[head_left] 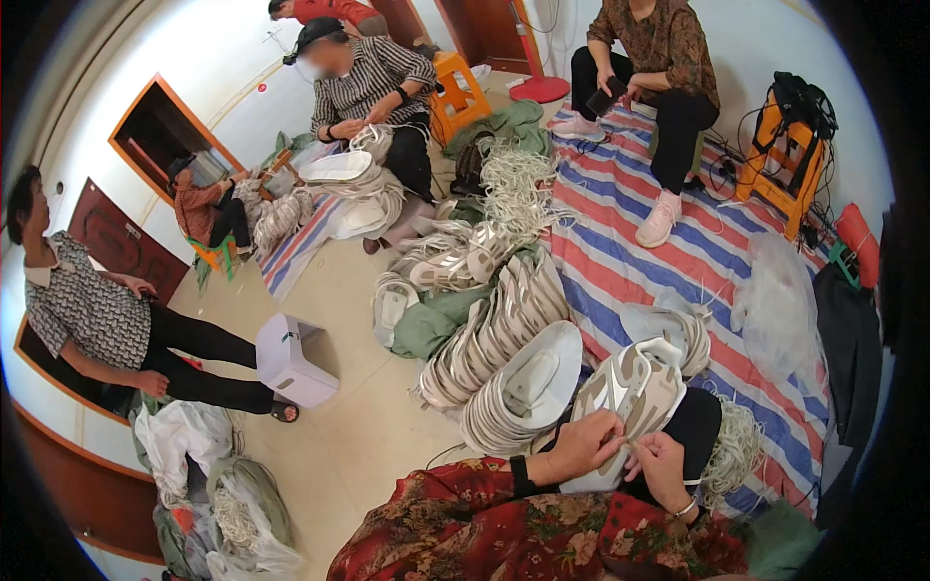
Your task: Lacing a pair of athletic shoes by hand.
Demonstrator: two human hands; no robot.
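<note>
A beige and white shoe upper (620, 395) lies across my lap. Over its near end, my left hand (588, 447) and my right hand (663, 469) are closed in a pinch, fingertips almost meeting. Between them is a thin pale strand that looks like a shoelace; the fingers cover most of it. Just left of the upper stands a nested stack of uppers (523, 389), with a longer curved row of uppers (496, 327) behind it. A loose bundle of white shoelaces (733, 453) lies to the right of my knee.
Striped plastic sheeting (620, 228) covers the floor ahead and right, with a clear plastic bag (778, 310) on it. A lilac stool (294, 363) stands left. Several people are around, one handling laces. Orange stools (790, 160) and sacks (237, 504) stand near the walls.
</note>
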